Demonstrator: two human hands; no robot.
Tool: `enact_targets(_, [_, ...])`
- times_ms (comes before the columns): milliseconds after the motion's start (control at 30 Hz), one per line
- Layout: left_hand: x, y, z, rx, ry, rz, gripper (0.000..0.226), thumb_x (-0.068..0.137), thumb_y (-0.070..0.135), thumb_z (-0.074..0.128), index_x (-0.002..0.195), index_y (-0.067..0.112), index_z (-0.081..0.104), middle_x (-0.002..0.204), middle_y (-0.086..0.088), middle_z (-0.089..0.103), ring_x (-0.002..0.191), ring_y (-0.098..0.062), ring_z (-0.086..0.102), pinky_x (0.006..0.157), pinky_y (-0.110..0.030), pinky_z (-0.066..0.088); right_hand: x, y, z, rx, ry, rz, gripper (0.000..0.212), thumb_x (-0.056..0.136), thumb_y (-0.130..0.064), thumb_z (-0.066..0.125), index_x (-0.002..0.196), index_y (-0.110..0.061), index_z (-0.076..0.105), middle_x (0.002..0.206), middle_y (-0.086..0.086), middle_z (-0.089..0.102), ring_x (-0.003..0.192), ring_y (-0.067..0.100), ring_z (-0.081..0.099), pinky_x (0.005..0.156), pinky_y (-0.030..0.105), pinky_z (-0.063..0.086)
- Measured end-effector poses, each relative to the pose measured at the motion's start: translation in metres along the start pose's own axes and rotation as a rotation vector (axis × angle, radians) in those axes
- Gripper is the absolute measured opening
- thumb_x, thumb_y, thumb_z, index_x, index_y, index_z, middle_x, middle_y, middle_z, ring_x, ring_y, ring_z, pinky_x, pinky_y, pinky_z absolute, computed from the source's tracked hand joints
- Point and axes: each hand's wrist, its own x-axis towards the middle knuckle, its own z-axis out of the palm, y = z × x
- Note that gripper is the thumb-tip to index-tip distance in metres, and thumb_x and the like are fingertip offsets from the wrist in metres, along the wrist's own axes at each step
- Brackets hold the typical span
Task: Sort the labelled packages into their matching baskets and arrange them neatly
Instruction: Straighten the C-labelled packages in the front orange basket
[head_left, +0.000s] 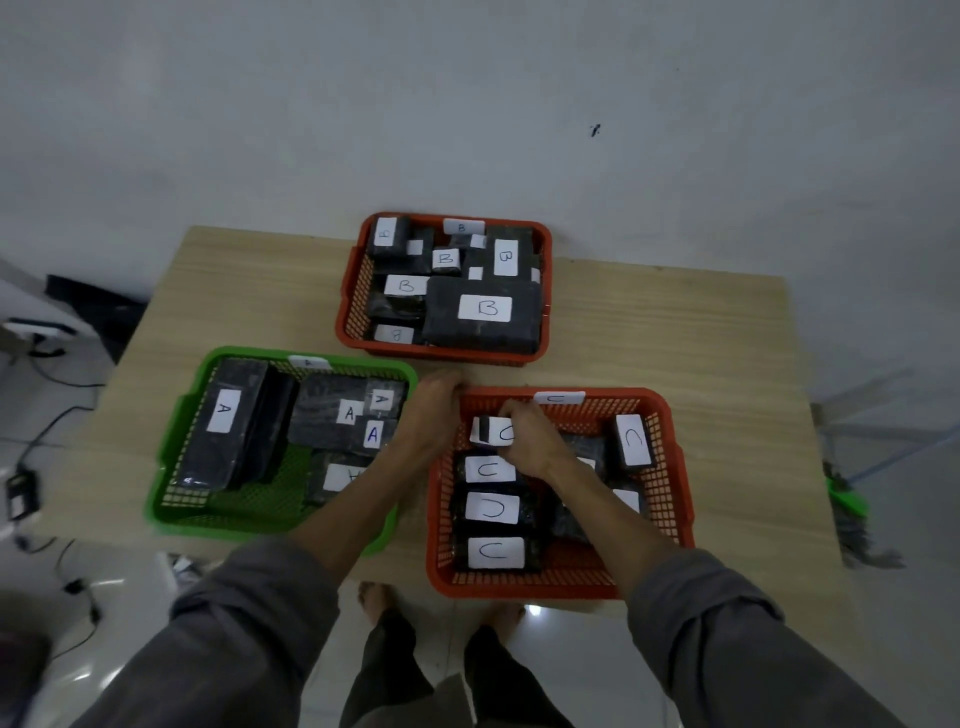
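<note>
Fingers of the right hand (524, 441) pinch a C package (493, 431) at the C basket (670, 467)'s ten o'clock corner, apparently lining it up, while the left hand (434, 405) curls on the rim, likely steadying it.

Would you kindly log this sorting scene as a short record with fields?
surface: wooden table
far basket: red basket, B-labelled packages
near-left basket: green basket, A-labelled packages
near-right basket: orange basket, C-labelled packages
left hand: gripping the orange basket's far-left rim
right hand: grip on a small C package inside the orange basket
loose packages on table: none visible
</note>
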Motion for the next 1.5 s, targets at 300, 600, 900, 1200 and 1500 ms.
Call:
enact_targets(300, [-0.004,-0.011,0.003,0.1,-0.08,0.079,0.024,0.094,0.004,0.05,0.105,0.006,0.071,0.11,-0.012,0.068,0.103,-0.028,0.059,0.086,-0.038,0.052,-0.011,0.007,0.019,0.133,0.128,0.165,0.036,0.08,-0.004,0.075,0.109,-0.012,0.056,0.118,0.005,0.057,0.105,0.02,0.055,0.091,0.03,0.047])
enact_targets(600, [-0.008,-0.01,0.021,0.435,-0.324,0.313,0.04,0.087,0.001,0.057,0.121,0.018,0.068,0.126,-0.002,0.062,0.12,-0.023,0.052,0.1,-0.035,0.045,-0.011,0.016,-0.001,0.371,0.199,0.278,0.048,0.08,-0.028,0.079,0.121,-0.018,0.056,0.1,-0.003,0.068,0.093,0.017,0.067,0.079,0.032,0.055])
enact_targets(900, [-0.01,-0.002,0.038,0.454,-0.468,0.212,0.038,0.09,0.006,0.059,0.127,0.018,0.06,0.127,-0.005,0.053,0.118,-0.023,0.052,0.09,-0.04,0.054,-0.018,0.038,-0.011,-0.171,0.055,0.187,0.052,0.091,-0.025,0.067,0.136,-0.013,0.044,0.135,0.012,0.048,0.121,0.031,0.053,0.097,0.044,0.049])
enact_targets(1200, [-0.01,-0.005,0.039,0.548,-0.474,0.232,0.073,0.077,-0.012,0.063,0.141,0.015,0.041,0.136,-0.01,0.043,0.119,-0.028,0.048,0.088,-0.038,0.053,-0.019,0.032,0.0,-0.255,0.156,0.309,0.048,0.086,-0.043,0.07,0.123,-0.016,0.057,0.127,0.008,0.058,0.119,0.028,0.054,0.1,0.045,0.046])
enact_targets(1500, [-0.012,-0.009,0.041,0.516,-0.423,0.272,0.049,0.088,0.001,0.058,0.134,0.016,0.049,0.128,-0.008,0.047,0.114,-0.026,0.05,0.083,-0.037,0.054,-0.021,0.031,-0.002,-0.002,0.071,0.373,0.033,0.087,-0.033,0.072,0.109,-0.009,0.071,0.11,0.009,0.072,0.1,0.026,0.069,0.089,0.04,0.058])
